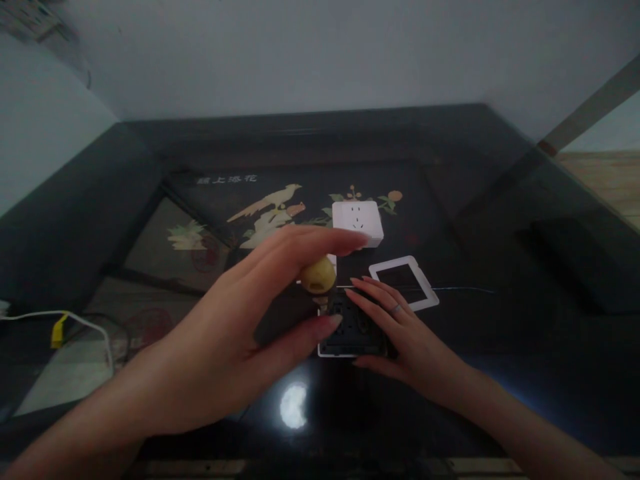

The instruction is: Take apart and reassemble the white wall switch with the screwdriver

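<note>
My left hand [245, 320] is curled around a screwdriver [319, 275] with a rounded yellow handle end; its shaft is hidden. The index finger reaches past the handle and the thumb lies below it. Under this hand lies a wall socket [350, 333], its black back facing up and a white rim showing along the near edge. My right hand [400, 327], with a ring on one finger, grips the socket's right side, fingers over the far edge and thumb at the near edge. A white square frame [430, 300] lies just beyond the right hand's fingers.
Another white socket [357, 221] stands face up behind the hands. The dark glossy table [280, 147] bears a bird and flower picture. At left run a white cable [95, 321] and a yellow tag [59, 331]. A dark flat object [590, 260] sits at right.
</note>
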Available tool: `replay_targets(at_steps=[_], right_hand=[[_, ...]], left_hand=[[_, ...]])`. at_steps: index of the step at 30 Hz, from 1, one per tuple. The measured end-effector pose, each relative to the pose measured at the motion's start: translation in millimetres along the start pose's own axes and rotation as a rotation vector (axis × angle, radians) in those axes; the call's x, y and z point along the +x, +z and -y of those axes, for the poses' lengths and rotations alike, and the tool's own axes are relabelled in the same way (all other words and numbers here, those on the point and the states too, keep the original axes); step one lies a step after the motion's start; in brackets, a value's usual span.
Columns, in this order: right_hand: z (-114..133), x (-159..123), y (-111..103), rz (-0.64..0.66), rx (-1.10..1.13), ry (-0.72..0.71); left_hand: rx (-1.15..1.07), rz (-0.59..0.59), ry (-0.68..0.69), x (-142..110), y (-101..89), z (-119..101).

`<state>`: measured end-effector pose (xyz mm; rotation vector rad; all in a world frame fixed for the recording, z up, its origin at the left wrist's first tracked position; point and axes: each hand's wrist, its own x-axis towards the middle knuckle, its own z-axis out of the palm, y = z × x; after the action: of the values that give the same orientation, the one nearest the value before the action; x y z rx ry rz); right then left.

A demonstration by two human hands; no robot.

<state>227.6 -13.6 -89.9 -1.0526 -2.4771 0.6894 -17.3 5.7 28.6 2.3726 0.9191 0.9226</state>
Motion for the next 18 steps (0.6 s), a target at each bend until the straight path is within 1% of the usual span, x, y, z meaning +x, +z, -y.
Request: replay_targets(at_steps=[2, 3, 4, 5, 6, 9, 10, 11, 13, 15, 17, 18], right_hand=[[-0.2, -0.8, 0.5, -0.003, -0.003, 0.002], [-0.3, -1.2, 0.8, -0.006, -0.004, 0.001], [-0.5, -1.5, 1.0, -0.009, -0.006, 0.0], [-0.7, -1.6, 1.2, -0.012, -0.009, -0.002], [-1.0, -1.4, 1.4, -0.014, -0.012, -0.004], [-2.0, 0.3, 1.9, -0.018, -0.014, -0.012], [-2.3, 1.0, 2.0, -0.018, -0.015, -0.014], [-2.4, 1.5, 2.2, -0.016, -0.016, -0.014], [-2.2, 1.8, 2.2, -0.012, -0.025, -0.007], [-1.3, 1.1, 1.7, -0.006, -0.032, -0.001], [-0.2, 0.0, 0.9, -0.006, -0.035, 0.0], [0.2, -0.4, 0.6, -0.007, -0.036, -0.002]], left_hand=[[-0.012, 0.113, -0.014, -1.4, -8.4, -1.9], [-0.011, 0.144, -0.003, -1.9, -10.2, -1.4], [0.005, 0.145, 0.016, -2.0, -9.9, 0.3], [0.031, 0.115, 0.036, -1.9, -7.4, 2.8], [0.059, 0.059, 0.057, -1.5, -3.1, 5.8], [0.092, -0.17, 0.142, 0.0, 12.1, 13.8], [0.092, -0.21, 0.162, 0.4, 15.0, 14.5], [0.101, -0.208, 0.152, 0.6, 15.8, 13.9], [0.111, -0.14, 0.101, 0.5, 10.9, 9.1], [0.1, -0.027, 0.038, 0.1, 0.8, 2.8], [0.087, 0.065, 0.015, -0.5, -7.6, -1.2], [0.086, 0.081, 0.016, -0.9, -9.4, -1.5]])
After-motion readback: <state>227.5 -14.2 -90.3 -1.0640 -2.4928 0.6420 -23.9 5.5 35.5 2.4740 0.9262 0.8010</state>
